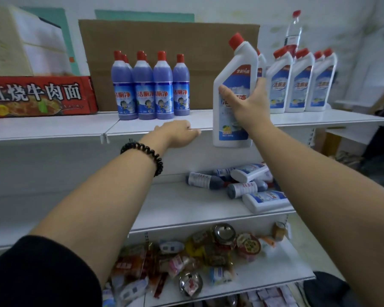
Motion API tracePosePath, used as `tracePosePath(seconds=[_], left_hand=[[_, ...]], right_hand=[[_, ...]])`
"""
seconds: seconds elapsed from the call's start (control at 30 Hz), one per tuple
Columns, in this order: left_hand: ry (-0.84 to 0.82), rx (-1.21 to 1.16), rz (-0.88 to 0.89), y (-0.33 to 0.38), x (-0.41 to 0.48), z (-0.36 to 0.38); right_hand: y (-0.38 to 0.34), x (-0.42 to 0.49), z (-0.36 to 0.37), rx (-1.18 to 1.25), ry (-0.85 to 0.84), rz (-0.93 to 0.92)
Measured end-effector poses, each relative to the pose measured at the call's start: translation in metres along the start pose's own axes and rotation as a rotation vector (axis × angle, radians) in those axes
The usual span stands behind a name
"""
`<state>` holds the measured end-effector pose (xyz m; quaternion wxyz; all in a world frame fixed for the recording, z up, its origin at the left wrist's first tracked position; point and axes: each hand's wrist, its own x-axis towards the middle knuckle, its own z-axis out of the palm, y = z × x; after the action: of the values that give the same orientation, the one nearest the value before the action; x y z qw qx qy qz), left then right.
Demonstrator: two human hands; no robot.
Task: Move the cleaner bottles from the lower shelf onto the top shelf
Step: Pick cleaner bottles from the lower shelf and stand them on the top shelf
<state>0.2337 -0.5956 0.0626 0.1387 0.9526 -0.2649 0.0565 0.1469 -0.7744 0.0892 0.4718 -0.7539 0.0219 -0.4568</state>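
white plastic cleaner bottle (235, 69), flat-sided, with an angled neck, a red ribbed cap and a glossy blue-and-white label, held upright in the right hand (246, 100). the thumb crosses the label and the fingers wrap round the far side, so the grip closes on the bottle's middle; neck and cap stand above the hand, and the base hangs below it, in front of the front lip of the top shelf (75, 127), a smooth white board.

left hand (177, 134), knuckles up, rests on that lip with fingers bent; whether they clasp the edge cannot be told. a black beaded bracelet (144, 154) circles the forearm.

on the top shelf: round purple bottles (151, 89) with red caps stand in a tight group to the left of the held bottle; matching white bottles (297, 83) stand in a row just to its right, a clear water bottle (294, 32) behind them. a brown cardboard sheet (164, 41) leans at the back, beside a red printed carton (40, 96).

on the lower shelf (182, 207): loose bottles (248, 185), white and purple, lie on their sides in a heap under the right forearm. crinkled snack packets (197, 258) lie on the shelf below.
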Motion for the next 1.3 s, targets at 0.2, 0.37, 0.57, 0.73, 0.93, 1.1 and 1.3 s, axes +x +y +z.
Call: tracePosePath(seconds=[0.2,0.37,0.57,0.73,0.93,1.1,1.3], left_hand=[[0.03,-0.009,0.008,0.023,0.005,0.005],[0.0,-0.078,0.008,0.047,0.04,0.002],[-0.044,-0.085,-0.088,0.076,0.102,0.005],[-0.085,-0.088,-0.19,0.103,0.154,0.009],[-0.181,-0.019,-0.28,0.114,0.2,0.019],[-0.273,0.117,-0.319,0.116,0.218,0.014],[-0.248,0.092,-0.298,0.111,0.225,0.02]], right_hand=[[0.008,0.008,-0.026,-0.001,0.034,-0.012],[0.035,0.054,-0.042,-0.005,0.06,-0.053],[0.082,0.119,-0.052,0.022,0.012,-0.09],[0.129,0.165,-0.046,0.026,-0.027,-0.06],[0.169,0.205,-0.029,-0.059,-0.101,-0.061],[0.185,0.219,-0.024,-0.239,-0.153,-0.106],[0.194,0.214,-0.032,-0.292,-0.145,-0.12]])
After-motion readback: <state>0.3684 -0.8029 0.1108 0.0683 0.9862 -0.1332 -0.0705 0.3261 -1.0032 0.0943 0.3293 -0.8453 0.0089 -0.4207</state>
